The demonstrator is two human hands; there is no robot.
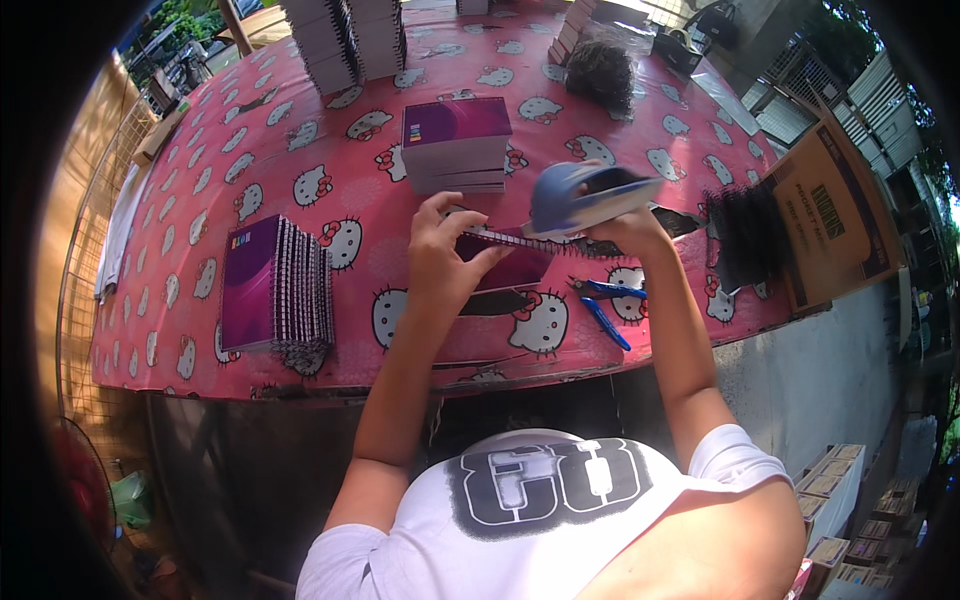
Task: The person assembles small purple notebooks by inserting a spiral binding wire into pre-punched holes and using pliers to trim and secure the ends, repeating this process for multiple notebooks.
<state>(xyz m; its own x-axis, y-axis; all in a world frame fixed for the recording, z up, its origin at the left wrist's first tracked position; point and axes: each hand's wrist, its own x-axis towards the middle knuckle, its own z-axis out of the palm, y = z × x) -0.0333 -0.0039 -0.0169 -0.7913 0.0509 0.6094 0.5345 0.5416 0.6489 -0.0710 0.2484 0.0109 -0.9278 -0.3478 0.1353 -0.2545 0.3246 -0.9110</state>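
My left hand (447,243) is closed in a pinch on the spiral-bound edge of a purple notebook (515,266), tilted above the table. The coil (545,243) runs from there toward my right hand (632,232). At my right hand is a blurred blue-grey thing (575,200), rounded like a cap, with a dark hollow and a pale rim. It hides most of those fingers, which seem closed on it. Blue-handled cutting pliers (607,305) lie on the table just below that hand. Beyond my hands stands a stack of purple-covered notebooks (455,150).
Spiral-bound purple notebooks (272,285) are stacked at the left. Tall stacks of notebooks (345,45) stand at the back. Black coils (745,235) lie at the right by an open cardboard box (835,210). A dark bundle in clear plastic (600,75) lies farther back.
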